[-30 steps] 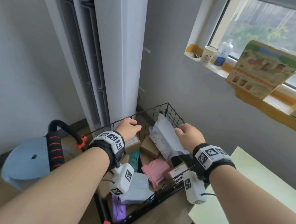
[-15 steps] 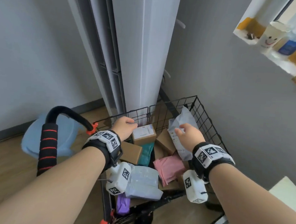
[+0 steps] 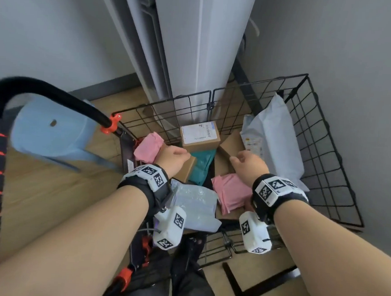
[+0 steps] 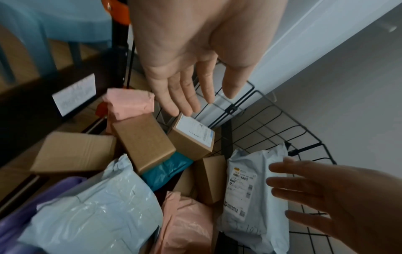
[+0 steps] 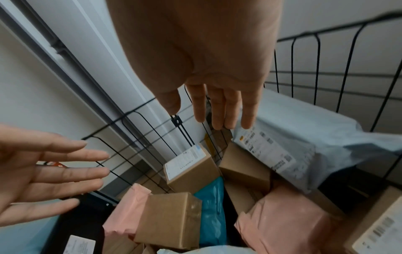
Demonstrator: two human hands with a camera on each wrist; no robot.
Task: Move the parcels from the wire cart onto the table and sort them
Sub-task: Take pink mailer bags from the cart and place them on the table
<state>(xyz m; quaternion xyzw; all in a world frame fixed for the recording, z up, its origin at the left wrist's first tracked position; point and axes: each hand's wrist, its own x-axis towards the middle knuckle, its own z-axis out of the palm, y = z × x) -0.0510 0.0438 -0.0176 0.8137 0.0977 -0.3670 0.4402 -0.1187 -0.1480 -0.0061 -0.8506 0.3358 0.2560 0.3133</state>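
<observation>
My left hand (image 4: 191, 56) hung over the black wire cart (image 3: 323, 156) with its fingers straight and a little apart, gripping nothing; my right hand (image 5: 208, 68) hung just the same, fingers long and loose, also bare of any parcel. From the left fingertips, the thing lying directly ahead and just below was the small brown cardboard box with the white shipping label (image 4: 192, 137), tucked against the cart's far wire wall. Its long side ran across my reach, not along it, so I judged a grasp would have to span the short way, thumb on one long face and fingers on the other. Of the two hands the left was nearer to it (in the wrist view the fingertips seemed almost over its labelled corner, though I could not tell if they touched).

From the right fingertips outward, the nearest thing was the pale grey plastic mailer bag with the printed label (image 5: 282, 151), leaning up against the cart's right wall, its long axis running up and away from me. Between the hands lay a plain brown cardboard box (image 3: 185, 168), a teal plastic pouch (image 3: 200, 166) and a pink plastic mailer (image 3: 230, 194), all in the cart and none yet on the table.
</observation>
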